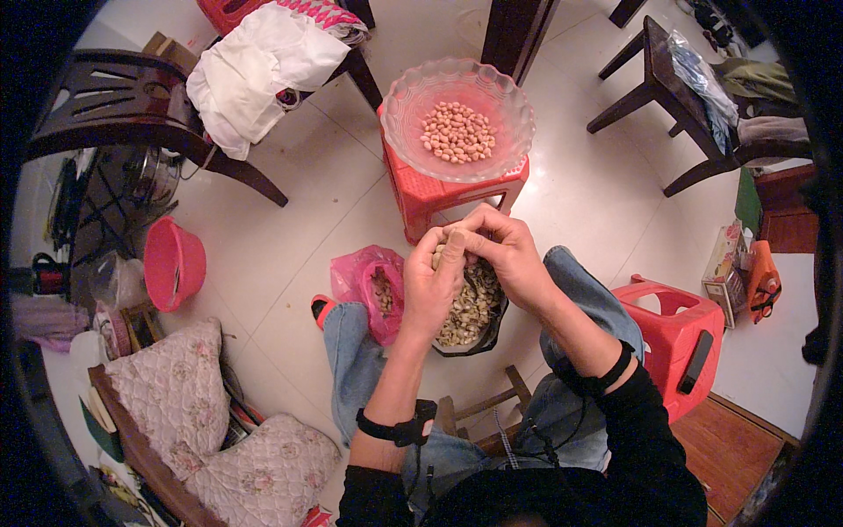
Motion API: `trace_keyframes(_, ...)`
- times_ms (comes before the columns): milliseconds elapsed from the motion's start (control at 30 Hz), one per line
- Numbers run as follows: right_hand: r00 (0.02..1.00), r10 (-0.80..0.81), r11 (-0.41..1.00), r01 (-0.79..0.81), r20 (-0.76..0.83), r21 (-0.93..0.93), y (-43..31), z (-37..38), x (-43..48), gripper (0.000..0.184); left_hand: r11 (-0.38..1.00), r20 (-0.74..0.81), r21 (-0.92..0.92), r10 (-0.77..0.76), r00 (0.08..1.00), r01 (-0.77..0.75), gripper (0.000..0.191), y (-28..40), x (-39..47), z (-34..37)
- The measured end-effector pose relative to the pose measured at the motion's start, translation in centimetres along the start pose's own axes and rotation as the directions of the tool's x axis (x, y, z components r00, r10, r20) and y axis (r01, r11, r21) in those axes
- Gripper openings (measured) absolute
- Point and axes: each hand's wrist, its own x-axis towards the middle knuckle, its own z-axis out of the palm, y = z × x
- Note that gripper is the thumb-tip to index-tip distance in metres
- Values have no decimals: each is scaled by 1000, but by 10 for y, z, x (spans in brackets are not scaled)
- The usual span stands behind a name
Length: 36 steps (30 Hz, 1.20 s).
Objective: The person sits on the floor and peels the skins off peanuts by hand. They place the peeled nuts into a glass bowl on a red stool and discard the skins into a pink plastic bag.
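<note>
My left hand [429, 283] curls around a few unshelled peanuts [438, 254], which show pale behind its thumb. The thumb and fingers of my right hand [506, 253] are bent in and meet the left fingertips; whatever lies between them is hidden. Under both hands is a dark container [498, 332] full of broken peanut shells [469, 319]. Just left of my left hand, a pink plastic bag [352, 267] stands open with unshelled peanuts [382, 293] inside. Beyond the hands, shelled peanuts [459, 132] lie in a clear scalloped bowl [400, 99].
A red plastic stool [411, 188] carries the bowl. Another red stool [668, 323], with a dark bar-shaped object [697, 362] on it, stands at right. At left are a pink bucket [174, 263], quilted cushions [174, 392] and a dark wooden chair [125, 99]. White cloth [257, 72] lies nearby.
</note>
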Motion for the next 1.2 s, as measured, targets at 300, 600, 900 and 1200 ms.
trace_keyframes(300, 988, 24, 999, -19, -152, 32, 12, 9, -5, 15, 997, -77, 46, 65, 995, -62, 26, -12, 0, 3)
trace_keyframes(600, 986, -65, 998, 66, -154, 2, 21, 16, -11, 15, 987, -224, 81, 153, 963, -138, 34, -13, -2, 12)
trace_keyframes(900, 997, 70, 981, -63, -34, 183, 7, 8, -6, 18, 998, -153, -62, 21, 988, -31, 34, -5, 0, 2)
trace_keyframes(1200, 988, 149, 988, -147, 50, -35, -14, -8, -2, 20, 857, -91, 472, 278, 956, -205, 32, 0, -4, -6)
